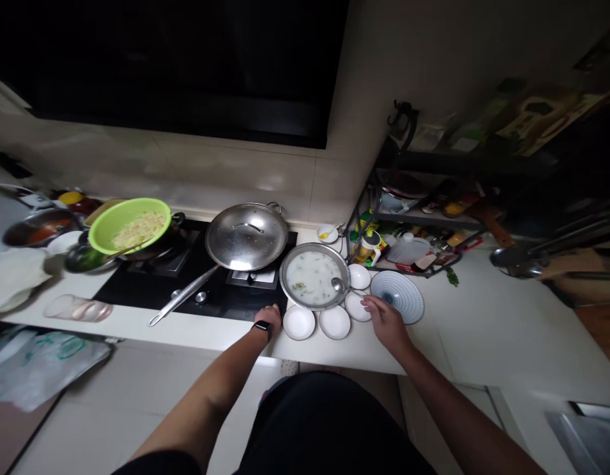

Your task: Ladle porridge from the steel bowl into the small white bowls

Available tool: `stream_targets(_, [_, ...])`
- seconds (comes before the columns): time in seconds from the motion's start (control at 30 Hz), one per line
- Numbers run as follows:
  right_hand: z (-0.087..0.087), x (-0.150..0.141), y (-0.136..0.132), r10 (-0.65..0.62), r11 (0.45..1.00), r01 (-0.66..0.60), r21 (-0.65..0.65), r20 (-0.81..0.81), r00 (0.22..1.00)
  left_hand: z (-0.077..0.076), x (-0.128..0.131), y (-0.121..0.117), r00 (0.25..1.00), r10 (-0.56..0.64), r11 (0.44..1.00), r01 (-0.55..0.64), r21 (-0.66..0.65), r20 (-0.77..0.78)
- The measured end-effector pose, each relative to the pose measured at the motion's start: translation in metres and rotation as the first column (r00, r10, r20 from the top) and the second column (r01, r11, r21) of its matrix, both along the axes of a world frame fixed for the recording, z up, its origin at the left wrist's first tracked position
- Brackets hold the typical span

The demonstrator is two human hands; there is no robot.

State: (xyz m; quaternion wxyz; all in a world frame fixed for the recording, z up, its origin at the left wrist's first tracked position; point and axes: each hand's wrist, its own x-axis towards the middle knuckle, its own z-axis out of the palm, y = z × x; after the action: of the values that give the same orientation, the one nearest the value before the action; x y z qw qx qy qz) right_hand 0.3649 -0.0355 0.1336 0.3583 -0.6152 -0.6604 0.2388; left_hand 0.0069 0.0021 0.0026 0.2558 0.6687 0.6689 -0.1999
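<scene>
My right hand [384, 320] is closed on the handle of a metal ladle [338, 284]. The ladle's head dips into the right side of a wide metal basin [283, 285], which holds a milky white soup [312, 270] with green bits. Just left of the basin my left hand [269, 315] leans on the counter at the stove's front edge, fingers curled, nothing visible in them. Small white bowls stand around the basin: two in front, one [299, 323] and another [335, 322], and one to the right [359, 277]. A further white bowl [357, 305] is partly behind my right hand.
A lidded pan [248, 237] sits on the black stove [220, 293], its long handle pointing front-left. Farther left are a green basin [99, 227] of pale shreds and a glass lying down [80, 308]. A striped bowl [408, 293] and a spice rack [384, 214] stand right.
</scene>
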Motion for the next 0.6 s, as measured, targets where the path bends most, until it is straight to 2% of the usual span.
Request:
stream_targets(0.13, [-0.014,0.006,0.014,-0.037,0.997,0.027,-0.074,-0.137,0.990,0.003,0.001,-0.009,0.997,0.039,0.999,-0.037,0.029,-0.062])
stream_targets(0.33, [-0.027,0.010,0.026,-0.009,0.993,-0.013,-0.115,-0.188,0.982,0.009,-0.002,-0.012,0.997,0.022,0.999,-0.025,-0.037,-0.075])
stream_targets(0.43, [-0.034,0.006,0.032,-0.038,0.984,-0.010,-0.177,-0.268,0.963,0.012,-0.002,-0.011,0.997,0.022,0.998,-0.026,-0.052,-0.080])
stream_targets(0.5, [-0.039,0.002,0.036,-0.107,0.973,0.019,-0.232,-0.375,0.921,0.013,-0.001,-0.010,0.996,0.028,0.998,-0.033,-0.052,-0.080])
stream_targets(0.6, [-0.046,-0.001,0.040,-0.274,0.940,0.100,-0.326,-0.548,0.791,0.013,-0.001,-0.010,0.996,0.030,0.998,-0.034,-0.050,-0.080])
